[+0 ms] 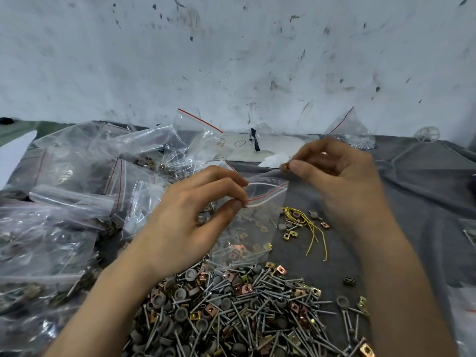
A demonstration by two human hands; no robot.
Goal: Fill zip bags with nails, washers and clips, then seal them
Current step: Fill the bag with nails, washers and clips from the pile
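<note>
While the left hand (195, 217) pinches the zip bag (252, 228) at its mouth, the right hand (334, 181) holds a small brownish piece (284, 166) just above it.
Left thumb and forefinger close narrowly on the bag's red-lined top edge at its left corner; the right thumb and fingers nip the piece near the bag's upper right corner, mid-frame. The clear bag hangs at centre with its mouth parted and a few clips and nails inside, its bottom touching the pile of nails, washers and clips (231, 313) at lower centre. A yellow wire (306, 222) lies just right of the bag on the grey cloth (412, 202). Filled bags (77, 202) are heaped across the left of the frame, and a scuffed white wall (231, 60) fills the top.
</note>
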